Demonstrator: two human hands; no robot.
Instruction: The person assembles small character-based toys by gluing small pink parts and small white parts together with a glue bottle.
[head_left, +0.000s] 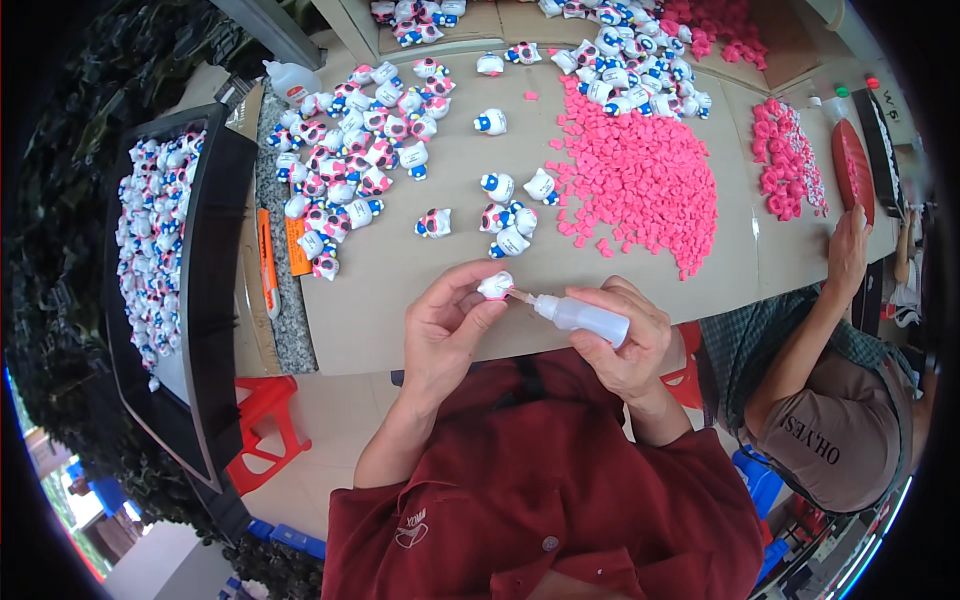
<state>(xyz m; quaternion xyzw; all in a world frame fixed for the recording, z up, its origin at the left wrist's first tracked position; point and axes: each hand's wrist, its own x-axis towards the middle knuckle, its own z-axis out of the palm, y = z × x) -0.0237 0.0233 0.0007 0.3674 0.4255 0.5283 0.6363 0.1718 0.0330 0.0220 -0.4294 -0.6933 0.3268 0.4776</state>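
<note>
Between the thumb and fingers of my left hand (pixel 447 315) is a small white cat-head figurine (pixel 495 286) with a bit of pink at its lower edge. My right hand (pixel 628 340) grips a translucent squeeze bottle (pixel 590 318), tilted so that its thin nozzle points left and meets the figurine. Whether liquid comes out is too small to tell. Just beyond my hands, several white, pink and blue figurines (pixel 508 240) lie on the table. Farther right spreads a heap of small pink pieces (pixel 640 185).
A figurine pile (pixel 360 140) lies at left, another (pixel 625 60) at the back. A black tray (pixel 215 290) of figurines stands far left, near an orange cutter (pixel 267 262) and a white bottle (pixel 292 80). At right, a co-worker's hand (pixel 848 245) touches a red dish (pixel 852 170).
</note>
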